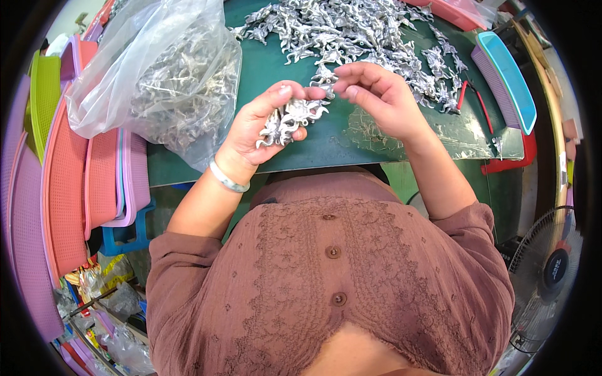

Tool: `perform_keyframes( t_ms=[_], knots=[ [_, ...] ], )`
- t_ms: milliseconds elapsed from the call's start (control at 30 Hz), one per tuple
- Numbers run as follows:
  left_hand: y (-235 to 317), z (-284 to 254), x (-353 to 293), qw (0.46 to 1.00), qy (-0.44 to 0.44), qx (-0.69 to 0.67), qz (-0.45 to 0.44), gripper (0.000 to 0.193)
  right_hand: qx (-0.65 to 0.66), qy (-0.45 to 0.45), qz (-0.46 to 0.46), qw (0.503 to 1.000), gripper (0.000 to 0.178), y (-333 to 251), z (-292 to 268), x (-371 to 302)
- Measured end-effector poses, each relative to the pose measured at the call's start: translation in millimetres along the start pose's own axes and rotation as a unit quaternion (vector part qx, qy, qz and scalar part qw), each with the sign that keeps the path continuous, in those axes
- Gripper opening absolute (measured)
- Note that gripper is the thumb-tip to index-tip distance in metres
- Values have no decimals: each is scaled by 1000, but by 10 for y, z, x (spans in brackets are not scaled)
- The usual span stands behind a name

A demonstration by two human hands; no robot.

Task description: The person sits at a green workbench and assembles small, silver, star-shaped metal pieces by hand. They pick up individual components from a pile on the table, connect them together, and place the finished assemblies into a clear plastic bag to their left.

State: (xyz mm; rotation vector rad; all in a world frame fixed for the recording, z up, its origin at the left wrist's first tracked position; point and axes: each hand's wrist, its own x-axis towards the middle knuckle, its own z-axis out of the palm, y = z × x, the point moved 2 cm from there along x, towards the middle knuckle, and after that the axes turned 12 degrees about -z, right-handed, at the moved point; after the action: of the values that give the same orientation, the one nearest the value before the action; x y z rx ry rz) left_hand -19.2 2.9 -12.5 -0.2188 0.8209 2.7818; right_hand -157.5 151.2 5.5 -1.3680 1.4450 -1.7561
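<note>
My left hand (271, 116) is closed around several small silvery metal castings (293, 117) with curled, pointed arms, held above the front edge of the green table (276, 69). Close beside it on the right, my right hand (376, 97) is raised with its fingers bent and thumb near the index finger. Whether anything small sits between those fingertips cannot be made out. Beyond both hands spreads a large heap of the same silvery castings (351, 31). To the left, a clear plastic bag (182, 81) full of similar pieces rests on the table.
Red-handled pliers (478, 103) lie at the table's right, beside a blue and purple plastic basket (511, 81). Stacked coloured baskets (66, 182) crowd the left side. A standing fan (545, 269) is at the lower right, and a blue plastic stool (128, 229) is under the bag's side.
</note>
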Motion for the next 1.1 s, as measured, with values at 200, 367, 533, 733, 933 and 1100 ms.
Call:
perform_keyframes(
  t_ms=[200,367,533,733,933,1100],
  knots=[
    [65,-116,-51,999,6,-12,38,17,-380,-59,-80,920,27,104,-67,-7],
    [75,-103,-80,999,37,5,38,12,-450,-110,-128,877,26,100,80,34],
    [75,-180,-66,995,80,60,25,12,-367,-20,-119,922,15,199,15,92],
    [13,-56,-33,976,173,130,-5,21,156,125,114,973,12,190,-130,91],
    [-32,131,90,971,184,155,19,22,375,99,134,912,11,141,-1,8],
    [4,111,122,961,211,169,64,14,363,73,132,919,12,81,106,-50]
  ],
)
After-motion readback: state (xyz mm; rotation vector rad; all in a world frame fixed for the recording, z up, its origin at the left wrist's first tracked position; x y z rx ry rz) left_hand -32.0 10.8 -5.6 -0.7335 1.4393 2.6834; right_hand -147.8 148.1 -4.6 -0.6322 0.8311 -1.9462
